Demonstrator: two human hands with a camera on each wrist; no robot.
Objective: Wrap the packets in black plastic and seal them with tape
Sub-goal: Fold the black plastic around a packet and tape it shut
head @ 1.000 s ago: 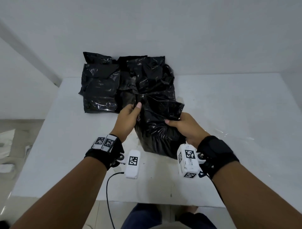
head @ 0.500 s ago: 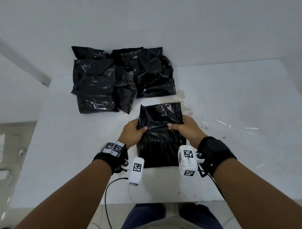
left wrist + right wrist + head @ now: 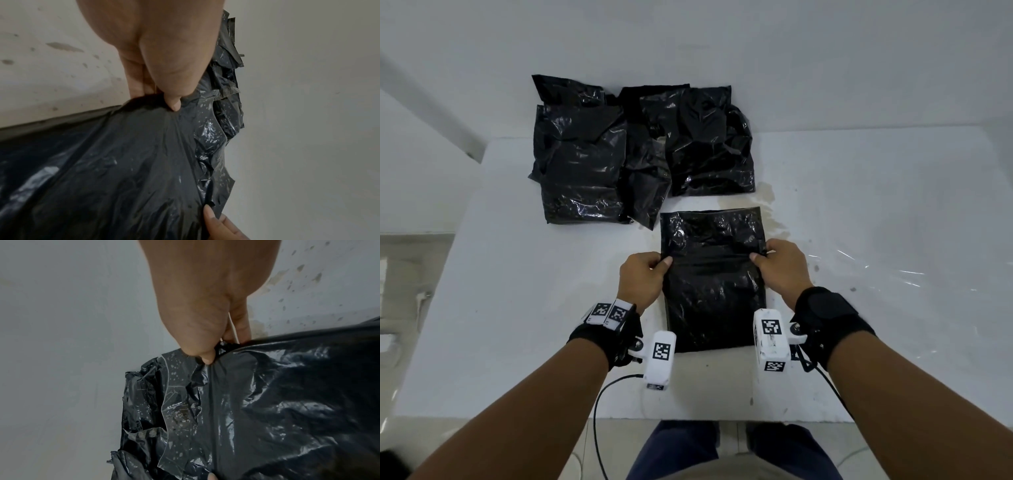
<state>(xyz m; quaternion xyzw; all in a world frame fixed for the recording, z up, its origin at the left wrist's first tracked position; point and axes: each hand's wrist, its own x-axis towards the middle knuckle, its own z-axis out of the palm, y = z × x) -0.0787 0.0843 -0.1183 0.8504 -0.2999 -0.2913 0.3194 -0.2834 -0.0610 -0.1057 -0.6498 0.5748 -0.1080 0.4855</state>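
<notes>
Left hand (image 3: 641, 278) and right hand (image 3: 781, 265) each pinch a side edge of the glossy, crinkled black plastic packet (image 3: 714, 284), flat on the white table (image 3: 517, 308), near wrapped packets (image 3: 640, 154).

Head view: from above, facing forward and down over both forearms onto the white table (image 3: 524, 308). Left wrist view: very near, along the left hand (image 3: 156, 48) toward its fingertips. Right wrist view: likewise along the right hand (image 3: 207, 296). Shared by all three: the black wrapped packet (image 3: 714, 284) between the hands.
</notes>
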